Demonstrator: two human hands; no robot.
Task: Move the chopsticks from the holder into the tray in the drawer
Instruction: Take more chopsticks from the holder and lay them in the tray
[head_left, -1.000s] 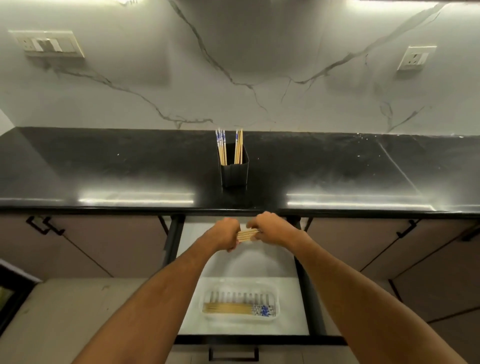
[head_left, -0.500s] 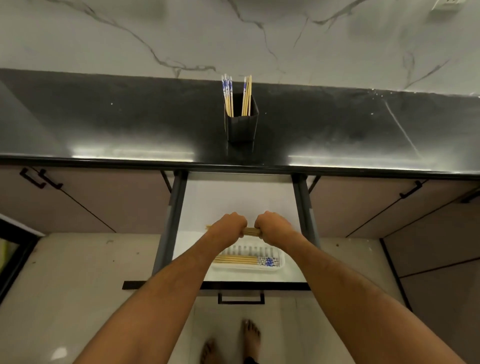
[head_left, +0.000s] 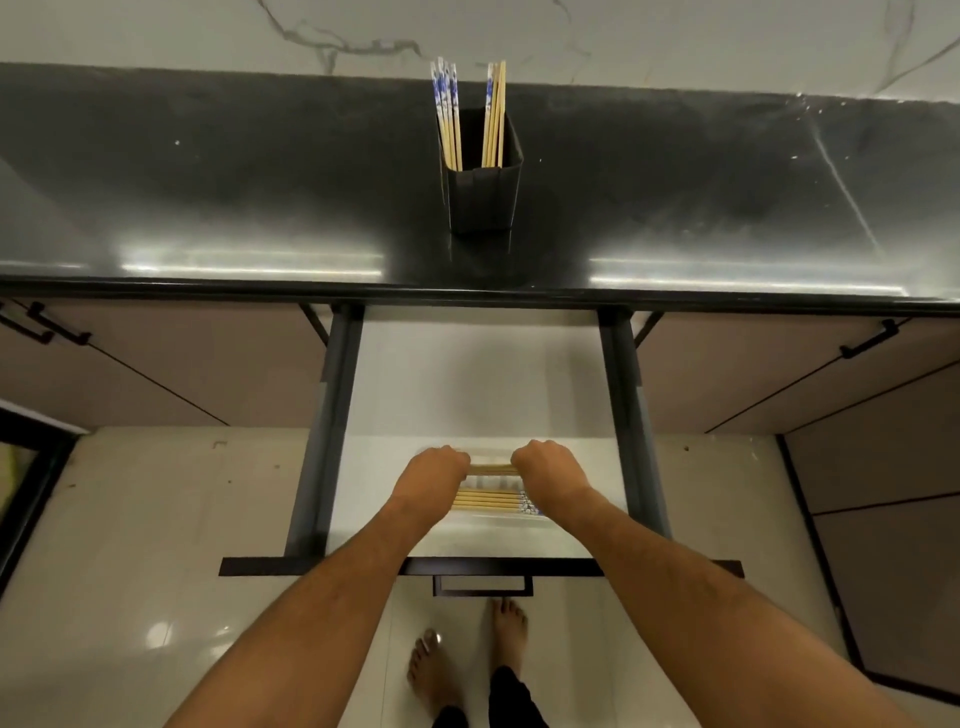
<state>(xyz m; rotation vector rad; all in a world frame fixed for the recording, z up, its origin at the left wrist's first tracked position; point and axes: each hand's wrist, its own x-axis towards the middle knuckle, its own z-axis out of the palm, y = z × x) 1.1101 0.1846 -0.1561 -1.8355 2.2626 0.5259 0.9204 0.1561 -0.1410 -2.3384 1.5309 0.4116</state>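
Chopsticks (head_left: 491, 466) in a small bundle run crosswise between two fists low in the middle of the frame: the left hand (head_left: 434, 470) has its fingers curled tight round one end, the right hand (head_left: 548, 467) round the other. The bundle hangs directly above the clear tray (head_left: 498, 521) in the open drawer (head_left: 631, 415), where other sticks (head_left: 488, 500) already lie side by side. This looks like the setting-down step. The next move, by my reading, calls for lowering the bundle level so it lands along the tray's length, then letting both fists uncurl together so no stick rolls out. More chopsticks stand in the black holder (head_left: 485, 195) on the dark counter (head_left: 208, 208), upper centre of the frame, so the task seems partly done. The fists cover both ends of the bundle and the tray's short sides. How many sticks are held is hard to make out, as is whether the bundle touches the sticks beneath it.
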